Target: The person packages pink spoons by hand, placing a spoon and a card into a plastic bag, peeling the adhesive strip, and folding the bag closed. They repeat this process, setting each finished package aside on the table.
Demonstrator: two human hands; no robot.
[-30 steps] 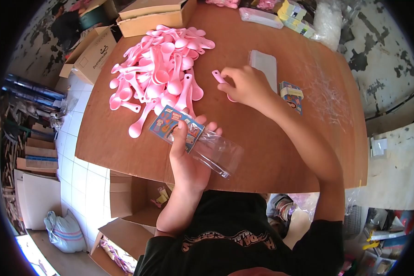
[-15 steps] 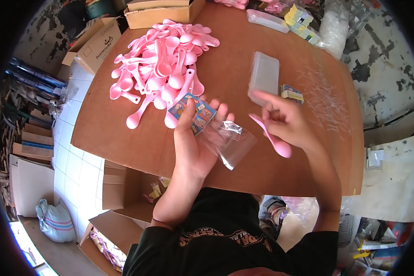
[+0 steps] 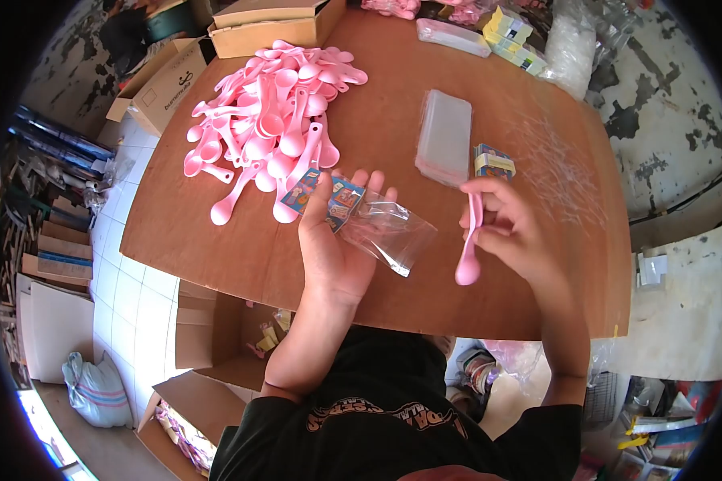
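My left hand [image 3: 334,240] is palm up over the table's near part, its thumb pressing a blue printed card [image 3: 326,199] against the fingers. A clear plastic bag [image 3: 391,232] lies across the same palm and sticks out to the right. In my right hand [image 3: 505,228] a pink spoon [image 3: 470,248] is pinched between thumb and fingers, its bowl hanging down. Behind my left hand spreads a heap of pink spoons [image 3: 269,120]. A stack of clear bags [image 3: 444,132] and a banded bundle of cards [image 3: 494,162] lie beyond my right hand.
Thin clear strips [image 3: 557,164] are scattered on the brown table [image 3: 377,96] at the right. Along the far edge are a cardboard box [image 3: 273,32], yellow card bundles [image 3: 509,36] and plastic wrap [image 3: 571,52]. Open cartons [image 3: 196,321] stand below the near left edge.
The spoon in my right hand has turned from slanted to nearly upright, and its fingers have curled closer round the handle. My left hand still holds the card and bag.
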